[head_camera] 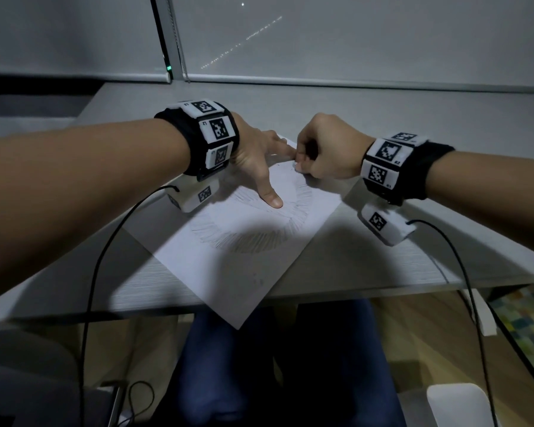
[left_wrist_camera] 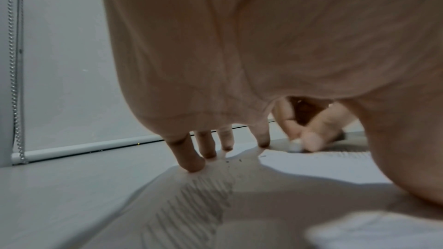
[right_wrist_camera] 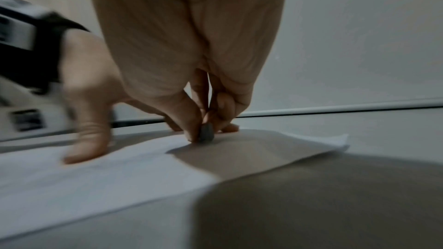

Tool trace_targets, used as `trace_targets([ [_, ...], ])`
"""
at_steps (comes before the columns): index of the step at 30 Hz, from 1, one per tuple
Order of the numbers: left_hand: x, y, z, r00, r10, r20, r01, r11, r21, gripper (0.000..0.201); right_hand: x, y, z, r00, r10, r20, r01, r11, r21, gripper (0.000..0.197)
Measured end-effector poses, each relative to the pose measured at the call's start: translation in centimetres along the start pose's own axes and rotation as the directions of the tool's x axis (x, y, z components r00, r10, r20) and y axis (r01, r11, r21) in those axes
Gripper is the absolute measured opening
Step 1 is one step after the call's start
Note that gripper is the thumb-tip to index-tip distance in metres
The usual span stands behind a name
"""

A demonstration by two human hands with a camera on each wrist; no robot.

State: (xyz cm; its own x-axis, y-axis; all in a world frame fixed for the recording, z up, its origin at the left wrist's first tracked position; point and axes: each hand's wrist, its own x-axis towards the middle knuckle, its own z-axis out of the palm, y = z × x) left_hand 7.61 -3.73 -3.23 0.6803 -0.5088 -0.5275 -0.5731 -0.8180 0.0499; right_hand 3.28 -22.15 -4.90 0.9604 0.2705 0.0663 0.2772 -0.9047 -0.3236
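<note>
One sheet [head_camera: 244, 272] under flat left grip [head_camera: 256, 155]; one eraser [right_wrist_camera: 206, 135] pinched in right grip [head_camera: 327, 149].

Room inventory, as I am logging it from my feed:
1. Pale grey desk [head_camera: 383, 118], running across the view in dim light.
2. Behind the desk: two grey roller blinds [head_camera: 352, 41] hanging down, with a dark window post [head_camera: 160, 35] and a bead chain [head_camera: 175, 35] between them.
3. Pinpoints of light [head_camera: 244, 41] showing through the blind behind the desk's right half.
4. Under the desk: wood flooring [head_camera: 429, 328].
5. Right of the desk: a multicoloured checked rug [head_camera: 530, 315] lying on the floor.
</note>
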Motion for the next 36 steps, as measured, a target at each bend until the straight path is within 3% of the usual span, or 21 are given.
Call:
trace_targets([
  [5, 0.3, 0.0, 0.1, 0.999, 0.045, 0.001, -0.045, 0.999, 0.003, 0.149, -1.5, -0.8, 0.4, 0.993, -0.095, 0.076, 0.093, 0.995, 0.034, 0.006],
  [11, 0.3, 0.1, 0.0, 1.000, -0.001, -0.001, 0.001, 1.000, 0.013, 0.147, -0.2, 0.4, -0.3, 1.000, -0.018, -0.011, 0.018, 0.999, -0.038, 0.007],
  [16, 0.5, 0.0, 0.0, 0.999, 0.040, -0.010, -0.040, 0.999, 0.011, 0.144, -3.0, -1.3, 0.3, 0.988, -0.136, 0.078, 0.134, 0.990, 0.031, 0.002],
  [18, 0.3, 0.3, -0.3, 0.999, 0.047, -0.024, -0.047, 0.999, 0.021, 0.140, -3.0, -1.2, -0.1, 0.988, -0.121, 0.092, 0.116, 0.992, 0.058, 0.002],
  [22, 0.0, 0.2, -0.8, 0.997, 0.025, -0.073, -0.019, 0.996, 0.086, 0.133, -0.8, 0.5, -1.0, 0.996, 0.032, -0.085, -0.024, 0.994, 0.103, 0.003],
  [24, -0.2, 0.2, -1.2, 0.998, 0.007, -0.068, 0.000, 0.995, 0.104, 0.125, 0.2, 0.6, -1.1, 0.995, 0.063, -0.077, -0.057, 0.995, 0.081, 0.002],
  [27, -0.3, 0.3, -1.6, 0.995, -0.057, -0.079, 0.064, 0.994, 0.093, 0.118, 1.2, -0.1, -0.4, 0.998, 0.042, -0.047, -0.041, 0.999, 0.027, 0.003],
  [31, 0.1, -0.5, -0.8, 0.985, 0.021, -0.170, -0.009, 0.998, 0.067, 0.129, 1.6, -0.5, 0.6, 0.997, 0.025, -0.072, -0.028, 0.999, -0.033, 0.006],
  [36, 0.4, -0.6, -0.5, 0.993, 0.002, -0.121, 0.001, 1.000, 0.027, 0.124, 1.6, -1.0, 0.7, 1.000, -0.006, -0.026, 0.005, 1.000, -0.028, 0.005],
])
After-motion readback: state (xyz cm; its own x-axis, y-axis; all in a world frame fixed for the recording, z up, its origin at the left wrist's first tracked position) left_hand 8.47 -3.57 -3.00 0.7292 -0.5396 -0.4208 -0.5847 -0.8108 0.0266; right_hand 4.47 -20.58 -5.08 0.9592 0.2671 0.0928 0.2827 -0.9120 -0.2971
